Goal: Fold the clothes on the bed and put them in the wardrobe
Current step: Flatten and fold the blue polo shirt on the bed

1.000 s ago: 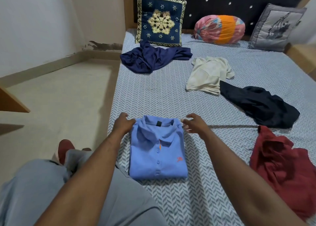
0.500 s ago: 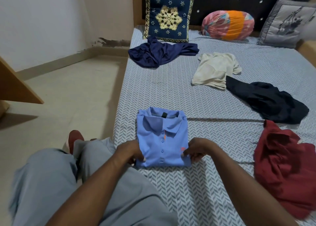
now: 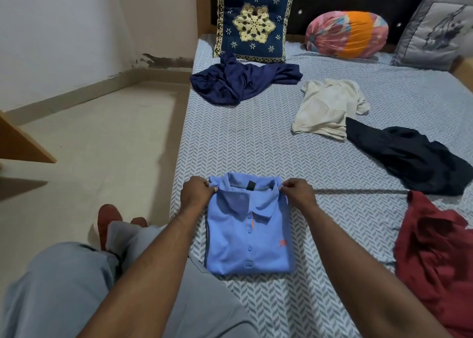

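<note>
A light blue polo shirt [image 3: 249,238] lies folded into a neat rectangle near the bed's front left edge. My left hand [image 3: 195,193] pinches its left shoulder by the collar, and my right hand [image 3: 298,193] pinches the right shoulder. Unfolded clothes lie around on the patterned bedsheet [image 3: 256,138]: a navy garment [image 3: 238,81] at the back, a cream shirt [image 3: 327,107], a black garment [image 3: 412,156] and a dark red garment [image 3: 435,255] at the right. No wardrobe is in view.
A blue embroidered cushion [image 3: 253,22], a round multicoloured bolster [image 3: 348,34] and a grey cushion [image 3: 435,30] lean at the dark headboard. My grey-trousered knee [image 3: 64,286] rests by the bed edge. Beige floor [image 3: 102,138] and a wooden panel [image 3: 20,143] lie left.
My hands moved from the shirt's bottom corners up to its shoulders at the collar. The folded shirt stays in the same place on the bed.
</note>
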{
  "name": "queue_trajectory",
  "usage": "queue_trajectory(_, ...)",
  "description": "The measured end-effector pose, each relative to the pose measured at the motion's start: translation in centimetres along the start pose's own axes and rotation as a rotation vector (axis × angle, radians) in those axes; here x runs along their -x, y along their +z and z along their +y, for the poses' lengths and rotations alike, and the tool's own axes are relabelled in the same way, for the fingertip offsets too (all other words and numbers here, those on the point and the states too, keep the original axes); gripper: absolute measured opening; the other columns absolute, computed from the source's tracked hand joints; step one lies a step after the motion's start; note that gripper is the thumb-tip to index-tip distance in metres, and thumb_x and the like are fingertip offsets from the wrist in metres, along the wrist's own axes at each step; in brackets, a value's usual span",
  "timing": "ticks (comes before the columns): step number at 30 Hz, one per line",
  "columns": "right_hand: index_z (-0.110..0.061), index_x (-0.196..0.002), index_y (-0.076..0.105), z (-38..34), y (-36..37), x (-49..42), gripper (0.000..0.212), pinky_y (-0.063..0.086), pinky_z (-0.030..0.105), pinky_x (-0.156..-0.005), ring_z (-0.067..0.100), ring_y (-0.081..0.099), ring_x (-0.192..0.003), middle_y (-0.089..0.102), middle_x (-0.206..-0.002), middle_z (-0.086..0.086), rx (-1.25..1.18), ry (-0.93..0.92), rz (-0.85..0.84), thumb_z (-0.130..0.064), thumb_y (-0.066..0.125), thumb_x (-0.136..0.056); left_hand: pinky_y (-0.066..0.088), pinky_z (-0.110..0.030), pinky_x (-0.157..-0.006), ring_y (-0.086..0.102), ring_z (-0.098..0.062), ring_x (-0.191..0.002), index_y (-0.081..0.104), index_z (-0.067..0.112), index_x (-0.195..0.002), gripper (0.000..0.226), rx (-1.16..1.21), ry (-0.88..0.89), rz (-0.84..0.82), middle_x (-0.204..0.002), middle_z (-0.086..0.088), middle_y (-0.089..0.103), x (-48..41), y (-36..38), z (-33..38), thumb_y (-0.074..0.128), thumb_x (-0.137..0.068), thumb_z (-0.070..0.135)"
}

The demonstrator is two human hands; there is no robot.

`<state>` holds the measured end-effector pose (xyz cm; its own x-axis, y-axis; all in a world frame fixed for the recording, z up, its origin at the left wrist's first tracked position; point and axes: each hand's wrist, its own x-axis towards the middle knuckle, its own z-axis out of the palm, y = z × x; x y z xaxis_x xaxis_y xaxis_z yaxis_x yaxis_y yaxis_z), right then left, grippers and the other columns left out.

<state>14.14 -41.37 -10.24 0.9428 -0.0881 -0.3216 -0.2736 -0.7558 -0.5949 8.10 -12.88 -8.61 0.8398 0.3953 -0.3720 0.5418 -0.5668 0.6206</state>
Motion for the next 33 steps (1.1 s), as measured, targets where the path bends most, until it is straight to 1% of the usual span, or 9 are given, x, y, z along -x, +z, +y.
queue_trajectory(6, -0.026, -0.072, 0.071, -0.2, -0.5, -1.9, 0.009, 0.052, 0.031, -0.063, 0.017, 0.065, -0.072, 0.070, -0.073, -0.003, -0.113, 0.018, 0.078, -0.034, 0.074, -0.071, 0.037, -0.026, -0.062, 0.056, -0.016, -0.072, 0.072, 0.009, -0.077, 0.016, 0.158, 0.101, 0.136, -0.074, -0.005, 0.069, -1.7, 0.4, 0.7, 0.078, -0.077, 0.024)
queue_trajectory(10, -0.020, -0.087, 0.069, -0.5, 0.6, -1.5, 0.010, 0.049, 0.028, -0.058, 0.018, 0.065, -0.070, 0.069, -0.076, 0.003, -0.023, -0.015, 0.075, -0.028, 0.070, -0.082, 0.035, -0.027, -0.066, 0.056, -0.022, -0.080, 0.060, 0.011, -0.092, 0.028, 0.168, 0.041, 0.132, -0.083, -0.001, 0.063, -2.1, 1.3, 0.4, 0.079, -0.075, 0.024)
queue_trajectory(14, -0.018, -0.088, 0.054, 0.6, 0.4, -0.8, 0.035, 0.053, 0.036, -0.060, 0.024, 0.065, -0.062, 0.066, -0.070, 0.006, -0.178, 0.104, 0.071, -0.043, 0.073, -0.074, 0.040, -0.032, -0.072, 0.061, -0.028, -0.091, 0.053, 0.011, -0.101, 0.039, 0.217, -0.037, 0.204, -0.094, -0.009, 0.065, -1.6, 1.2, -0.3, 0.077, -0.078, 0.032)
queue_trajectory(19, -0.006, -0.073, 0.054, 1.5, -1.7, 4.0, 0.038, 0.050, 0.031, -0.051, 0.023, 0.055, -0.052, 0.056, -0.058, 0.012, -0.271, 0.320, -0.438, -0.035, 0.077, -0.082, 0.047, -0.031, -0.052, 0.062, -0.028, -0.049, 0.053, 0.010, -0.056, 0.048, 0.092, -0.083, -0.293, -0.047, -0.016, 0.057, 2.7, 0.1, -1.9, 0.080, -0.074, 0.045)
queue_trajectory(21, -0.002, -0.084, 0.059, 2.4, -2.0, 6.1, 0.041, 0.057, 0.036, -0.061, 0.028, 0.061, -0.062, 0.059, -0.070, 0.019, -0.109, 0.336, -0.604, -0.035, 0.083, -0.077, 0.049, -0.028, -0.048, 0.058, -0.022, -0.043, 0.061, 0.013, -0.065, 0.040, -0.051, -0.057, -0.448, -0.045, -0.004, 0.060, 5.4, 0.1, -2.7, 0.084, -0.069, 0.045)
queue_trajectory(23, -0.002, -0.095, 0.063, 3.1, -1.5, 7.6, 0.051, 0.059, 0.038, -0.064, 0.028, 0.062, -0.062, 0.063, -0.074, 0.020, 0.038, 0.298, -0.708, -0.039, 0.088, -0.069, 0.056, -0.030, -0.059, 0.069, -0.023, -0.063, 0.068, 0.018, -0.090, 0.044, -0.253, 0.028, -0.486, -0.073, -0.003, 0.073, 7.4, 0.6, -3.0, 0.084, -0.063, 0.050)
queue_trajectory(26, -0.004, -0.111, 0.064, 3.5, -0.9, 9.3, 0.054, 0.058, 0.032, -0.062, 0.022, 0.065, -0.061, 0.067, -0.080, 0.018, 0.117, 0.265, -0.779, -0.036, 0.086, -0.073, 0.053, -0.026, -0.071, 0.071, -0.020, -0.084, 0.065, 0.020, -0.096, 0.046, -0.501, 0.064, -0.416, -0.087, -0.002, 0.071, 9.0, 0.9, -3.3, 0.080, -0.066, 0.052)
queue_trajectory(29, -0.001, -0.110, 0.060, 4.4, -1.0, 10.6, 0.044, 0.053, 0.029, -0.055, 0.024, 0.061, -0.063, 0.063, -0.083, 0.020, 0.033, 0.263, -0.796, -0.024, 0.082, -0.079, 0.043, -0.019, -0.046, 0.058, -0.009, -0.042, 0.056, 0.014, -0.066, 0.041, -0.451, -0.045, -0.482, -0.048, 0.002, 0.060, 9.1, 0.7, -3.9, 0.080, -0.070, 0.048)
queue_trajectory(33, -0.003, -0.108, 0.053, 6.5, -0.2, 12.9, 0.036, 0.051, 0.030, -0.054, 0.019, 0.053, -0.054, 0.059, -0.071, 0.015, -0.376, 0.246, -0.634, -0.008, 0.077, -0.082, 0.042, -0.019, -0.041, 0.051, -0.008, -0.034, 0.054, 0.008, -0.072, 0.036, -0.417, -0.051, -0.600, -0.056, -0.007, 0.060, 9.2, 0.6, -3.9, 0.076, -0.082, 0.034)
